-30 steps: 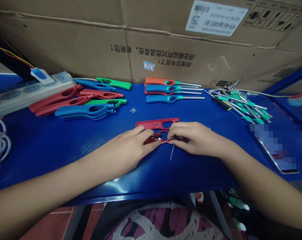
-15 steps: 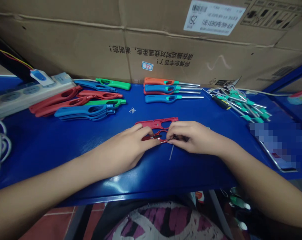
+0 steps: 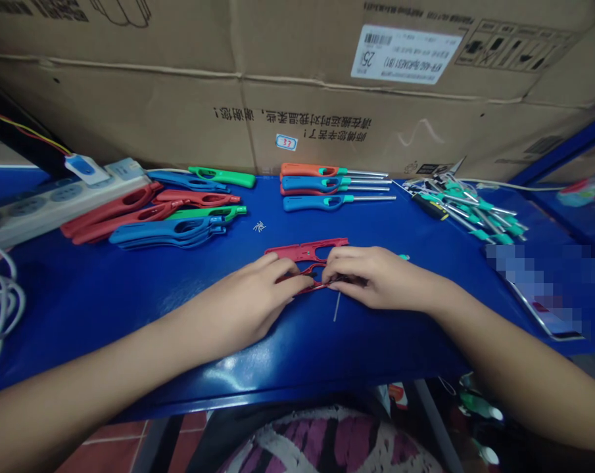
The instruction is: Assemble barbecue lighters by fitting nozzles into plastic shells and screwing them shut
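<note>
My left hand (image 3: pixel 255 289) grips the left end of a red lighter shell half (image 3: pixel 319 286), thumb and fingers closed round it. At the shell's right end, the fingers of my right hand (image 3: pixel 380 276) are pinched together, hiding whatever small parts lie there. From under the right fingertips a thin pale strip (image 3: pixel 336 307) sticks out toward me. A second red lighter shell half (image 3: pixel 302 251) lies inner side up just beyond both hands. A bit of teal (image 3: pixel 404 257) shows behind my right hand.
Red, blue and green shells (image 3: pixel 169 231) lie left, by a power strip (image 3: pixel 63 194). Assembled lighters (image 3: pixel 311 202) lie at the back. Right are metal tubes with teal ends (image 3: pixel 479 210), a screwdriver (image 3: pixel 432 208) and a phone (image 3: pixel 534 292). Small screws (image 3: pixel 259 226) lie mid-table. A carton (image 3: pixel 179 98) stands behind.
The camera view has tilted slightly, so the scene sits a little lower. My left fingers have shifted slightly on the red shell, and both hands keep their hold.
</note>
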Motion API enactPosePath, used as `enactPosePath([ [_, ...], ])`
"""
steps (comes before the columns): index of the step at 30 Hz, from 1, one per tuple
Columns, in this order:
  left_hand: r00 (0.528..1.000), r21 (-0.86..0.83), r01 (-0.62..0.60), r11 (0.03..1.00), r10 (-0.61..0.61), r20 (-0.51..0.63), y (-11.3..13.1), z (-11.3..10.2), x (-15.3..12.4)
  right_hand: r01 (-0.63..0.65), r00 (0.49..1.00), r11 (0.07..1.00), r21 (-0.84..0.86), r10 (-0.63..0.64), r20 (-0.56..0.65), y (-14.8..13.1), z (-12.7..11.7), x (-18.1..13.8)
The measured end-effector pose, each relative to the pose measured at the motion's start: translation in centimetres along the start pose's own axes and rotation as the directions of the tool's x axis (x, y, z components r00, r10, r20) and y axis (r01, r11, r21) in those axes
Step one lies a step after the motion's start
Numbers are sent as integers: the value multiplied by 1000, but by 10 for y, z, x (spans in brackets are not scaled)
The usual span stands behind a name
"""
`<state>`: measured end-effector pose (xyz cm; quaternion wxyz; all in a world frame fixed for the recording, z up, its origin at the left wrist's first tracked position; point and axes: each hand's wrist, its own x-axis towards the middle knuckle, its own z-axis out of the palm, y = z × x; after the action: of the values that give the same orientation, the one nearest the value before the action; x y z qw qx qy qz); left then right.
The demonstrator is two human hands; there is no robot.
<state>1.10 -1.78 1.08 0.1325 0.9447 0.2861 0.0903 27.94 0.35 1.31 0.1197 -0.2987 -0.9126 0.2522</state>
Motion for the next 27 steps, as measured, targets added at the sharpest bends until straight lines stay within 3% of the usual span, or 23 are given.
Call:
enactPosePath([
  [27, 999, 43, -34, 999, 32, 35, -3, 1, -2, -6, 998, 998, -68, 10, 58, -6, -2, 0],
])
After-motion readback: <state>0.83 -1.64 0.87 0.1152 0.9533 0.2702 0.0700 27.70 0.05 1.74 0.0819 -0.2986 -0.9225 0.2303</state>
